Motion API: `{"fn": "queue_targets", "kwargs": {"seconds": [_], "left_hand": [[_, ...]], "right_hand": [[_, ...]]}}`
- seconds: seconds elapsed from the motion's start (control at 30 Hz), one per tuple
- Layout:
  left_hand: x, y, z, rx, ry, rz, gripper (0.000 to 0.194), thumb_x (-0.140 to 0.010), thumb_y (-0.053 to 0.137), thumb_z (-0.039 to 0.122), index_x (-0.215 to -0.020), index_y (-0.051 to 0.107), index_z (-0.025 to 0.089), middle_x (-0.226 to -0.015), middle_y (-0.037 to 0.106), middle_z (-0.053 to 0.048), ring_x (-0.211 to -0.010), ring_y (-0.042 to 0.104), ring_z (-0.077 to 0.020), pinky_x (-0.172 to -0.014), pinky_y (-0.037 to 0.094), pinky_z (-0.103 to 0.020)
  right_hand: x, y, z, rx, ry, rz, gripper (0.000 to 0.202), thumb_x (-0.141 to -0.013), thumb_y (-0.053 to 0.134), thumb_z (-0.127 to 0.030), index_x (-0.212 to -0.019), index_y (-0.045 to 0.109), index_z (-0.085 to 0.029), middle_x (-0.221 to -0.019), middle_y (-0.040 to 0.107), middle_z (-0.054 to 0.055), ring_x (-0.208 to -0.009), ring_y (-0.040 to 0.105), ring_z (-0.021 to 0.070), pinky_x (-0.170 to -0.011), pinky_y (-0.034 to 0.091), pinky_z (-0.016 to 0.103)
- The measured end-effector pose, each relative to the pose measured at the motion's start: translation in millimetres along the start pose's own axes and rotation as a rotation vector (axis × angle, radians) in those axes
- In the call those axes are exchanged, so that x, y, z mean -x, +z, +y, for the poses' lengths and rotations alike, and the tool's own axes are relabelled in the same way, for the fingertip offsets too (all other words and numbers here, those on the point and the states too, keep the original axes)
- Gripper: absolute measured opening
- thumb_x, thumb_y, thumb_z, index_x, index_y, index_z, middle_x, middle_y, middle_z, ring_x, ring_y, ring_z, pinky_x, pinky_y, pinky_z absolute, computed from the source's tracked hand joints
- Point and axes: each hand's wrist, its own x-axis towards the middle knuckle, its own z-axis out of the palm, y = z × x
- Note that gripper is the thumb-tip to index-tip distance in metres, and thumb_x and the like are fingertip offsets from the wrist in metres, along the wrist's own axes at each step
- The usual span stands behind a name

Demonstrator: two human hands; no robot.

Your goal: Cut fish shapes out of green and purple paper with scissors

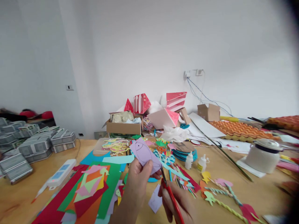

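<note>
A piece of purple paper (pixel 143 152) with a fish drawn on it in dark line is pinched between the thumb and fingers of my left hand (pixel 142 174). My right hand (pixel 176 199) grips red-handled scissors (pixel 171 194), their dark blades meeting the paper's lower right corner. Beneath, on the table, lies another purple paper piece (pixel 155 199), partly behind my hands. Left of my left hand are stacked coloured sheets (pixel 109 186) with loose scraps on top. Behind the held paper, decorated paper fish (pixel 161 142) and blue wavy paper (pixel 167 158) show in part.
Two white glue bottles (pixel 189 161) stand right of centre, near braided cords with paper fish (pixel 210 197). A white lidded pot (pixel 263 155) sits at right, past a long green stick (pixel 224 151). At left are a white glue gun (pixel 58 177) and bundled stacks (pixel 35 143); a cardboard box (pixel 123 128) is behind.
</note>
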Motion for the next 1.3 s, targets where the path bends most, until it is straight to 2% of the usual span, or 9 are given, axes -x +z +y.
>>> {"fn": "queue_targets", "kwargs": {"seconds": [0.37,0.53,0.9,1.13,1.3], "left_hand": [[0,1.8,2,0.004,-0.014,0.013,0.011,-0.070,0.057,0.025,-0.067,0.057,0.014,-0.053,0.060,0.000,-0.050,0.056,-0.0130,-0.052,0.047,-0.024],[1,3.8,5,-0.005,-0.017,0.026,0.012,-0.069,0.058,0.025,-0.065,0.057,0.014,-0.052,0.060,0.000,-0.049,0.055,-0.0125,-0.051,0.045,-0.022],[-1,0.1,2,-0.016,-0.022,0.007,0.011,-0.071,0.056,0.024,-0.066,0.057,0.014,-0.053,0.061,0.000,-0.049,0.055,-0.0124,-0.051,0.045,-0.023],[-2,-1.6,7,-0.013,-0.033,-0.031,0.012,-0.072,0.057,0.026,-0.069,0.057,0.014,-0.054,0.060,0.000,-0.050,0.055,-0.0124,-0.051,0.045,-0.023],[-3,-3.5,6,-0.017,-0.044,-0.044,0.011,-0.072,0.056,0.026,-0.070,0.057,0.014,-0.054,0.060,0.001,-0.050,0.055,-0.0125,-0.050,0.045,-0.023]], "right_hand": [[1,4,3,0.001,-0.004,0.102,0.046,-0.077,0.036,-0.062,-0.056,0.036,-0.022,-0.045,0.033,-0.008,-0.038,0.030,0.0084,-0.040,0.023,0.022],[1,4,4,0.010,0.027,0.130,0.045,-0.076,0.038,-0.063,-0.056,0.036,-0.022,-0.044,0.035,-0.007,-0.037,0.034,0.0088,-0.037,0.024,0.022],[1,3,5,-0.005,0.056,0.128,0.050,-0.073,0.039,-0.069,-0.055,0.037,-0.022,-0.039,0.034,-0.008,-0.033,0.031,0.0074,-0.034,0.021,0.021],[1,-1,10,0.056,0.054,0.114,0.051,-0.074,0.038,-0.068,-0.055,0.045,-0.020,-0.039,0.031,-0.008,-0.033,0.028,0.0073,-0.031,0.019,0.020],[2,-4,11,0.138,0.074,0.077,0.047,-0.077,0.038,-0.062,-0.055,0.043,-0.021,-0.044,0.031,-0.007,-0.036,0.031,0.0082,-0.032,0.023,0.019]]}}
